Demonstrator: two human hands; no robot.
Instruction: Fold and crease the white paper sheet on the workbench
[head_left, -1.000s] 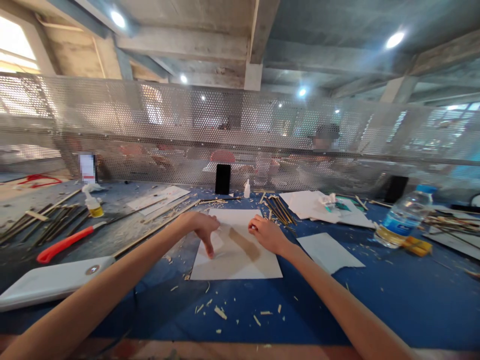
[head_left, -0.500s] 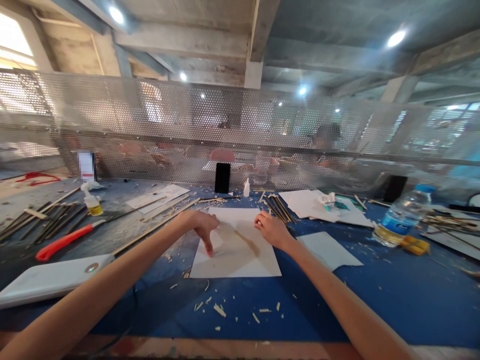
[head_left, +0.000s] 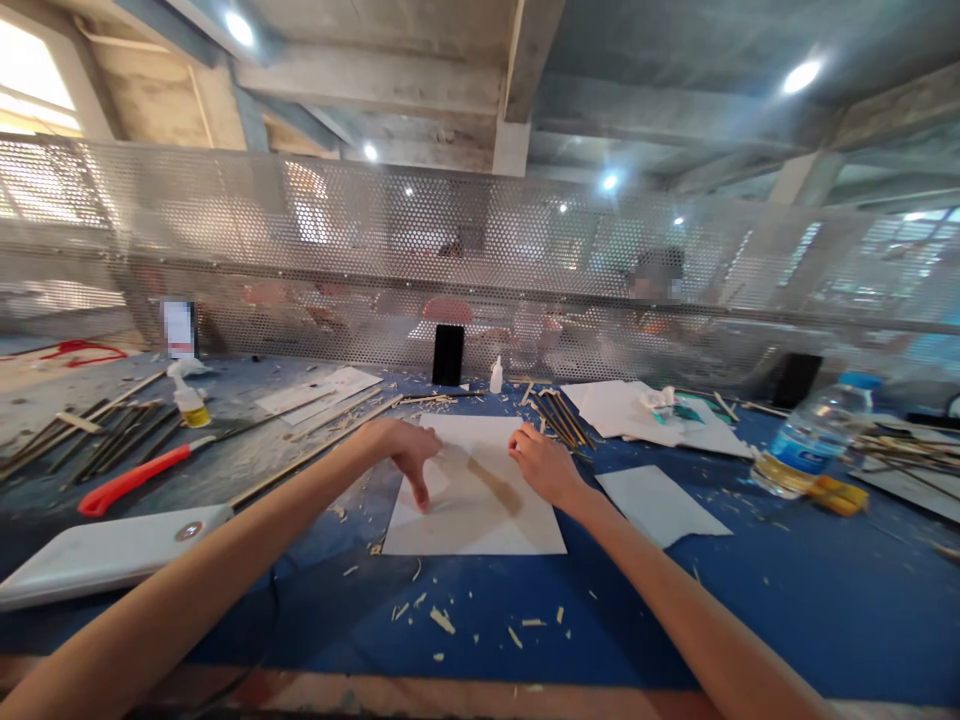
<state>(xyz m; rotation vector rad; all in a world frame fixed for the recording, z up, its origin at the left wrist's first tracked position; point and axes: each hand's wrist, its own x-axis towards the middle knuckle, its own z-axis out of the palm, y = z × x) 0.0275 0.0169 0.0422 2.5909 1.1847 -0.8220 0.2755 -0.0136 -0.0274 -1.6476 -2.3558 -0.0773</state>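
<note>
A white sheet of paper [head_left: 465, 535] lies on the blue table surface between my hands. My left hand [head_left: 412, 455] is at the sheet's left side, thumb spread down over the paper and apart from the fingers, with nothing visible in its grasp. At the right edge, my right hand [head_left: 541, 458] has its fingers curled together; anything inside them is hidden. Across the sheet runs a blurred brown streak [head_left: 495, 485]; whether it is a mark or a thin object I cannot tell.
Dark sticks [head_left: 562, 415] lie behind my right hand. A water bottle [head_left: 814, 440], another paper sheet [head_left: 664, 505] and paper stack [head_left: 637, 410] are rightward. Leftward are a red-handled tool [head_left: 135, 478] and white device [head_left: 112, 550]. A perforated screen [head_left: 360, 270] stands behind.
The brown streak on the paper looks wider than before. Both hands keep nearly the same pose, and the whole view has shifted slightly.
</note>
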